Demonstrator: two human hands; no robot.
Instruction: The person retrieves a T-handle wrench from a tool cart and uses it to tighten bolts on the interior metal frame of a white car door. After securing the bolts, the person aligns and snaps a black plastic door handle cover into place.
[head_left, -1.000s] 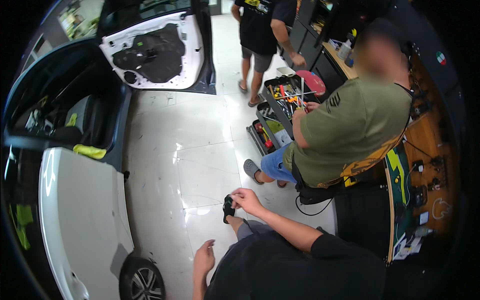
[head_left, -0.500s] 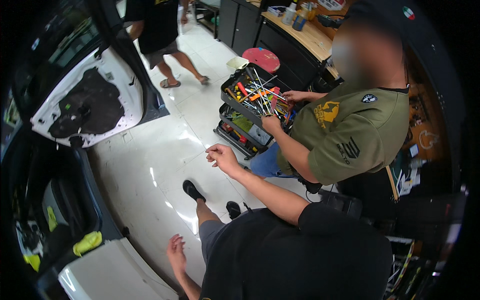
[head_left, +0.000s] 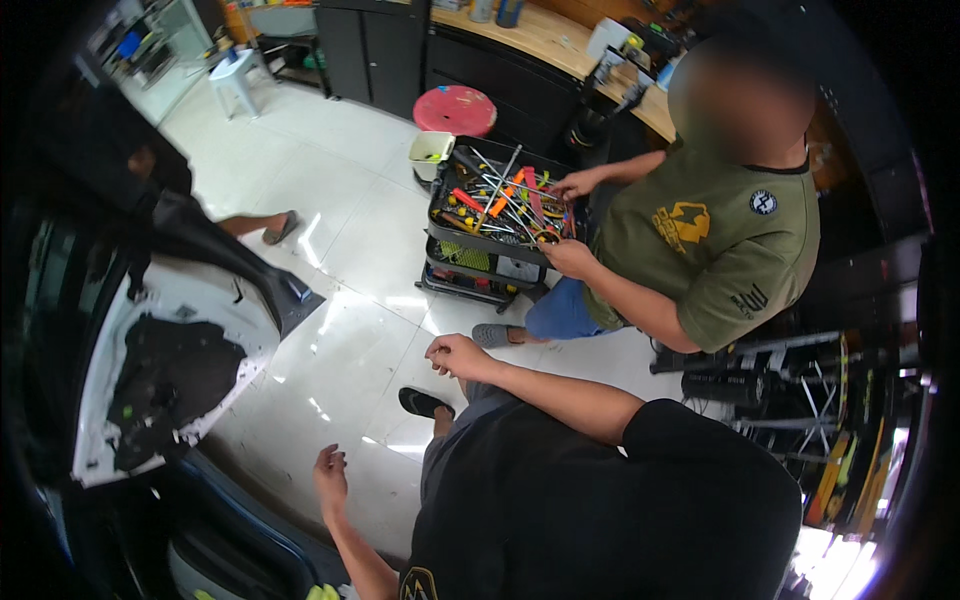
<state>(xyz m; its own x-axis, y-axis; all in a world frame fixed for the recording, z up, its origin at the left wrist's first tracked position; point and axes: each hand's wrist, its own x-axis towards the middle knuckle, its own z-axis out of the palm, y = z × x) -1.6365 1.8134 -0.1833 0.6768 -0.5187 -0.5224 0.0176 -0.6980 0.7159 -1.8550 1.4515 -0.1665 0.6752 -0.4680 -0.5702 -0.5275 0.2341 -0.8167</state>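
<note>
The tool cart (head_left: 482, 238) stands in the upper middle of the frame, a little left of where it was half a second ago, while the car door (head_left: 178, 385) has slid lower down the left side. The walking person's leg (head_left: 250, 224) now shows only beside the door's edge, and a white stool (head_left: 235, 78) has come into the upper left.

The right hand (head_left: 457, 357) is lower than before, near the centre, apart from the cart; its fingers bend in toward the thumb, though the view does not settle whether they meet it. The left hand (head_left: 330, 478), at lower left, has its fingers loosely curled and slightly apart, holding nothing visible, with the door nearest.

The cart is dark and boxy, in tiers, its top tray heaped with slim metal shafts and red, orange and yellow handles; a co-worker in an olive shirt (head_left: 640, 250) has both hands at it. Behind sits a round red stool seat (head_left: 455, 110), scuffed. The door's inner face is bare white metal around an irregular matt black sheet. Glossy pale tiles (head_left: 370, 240) reflect the lights.
</note>
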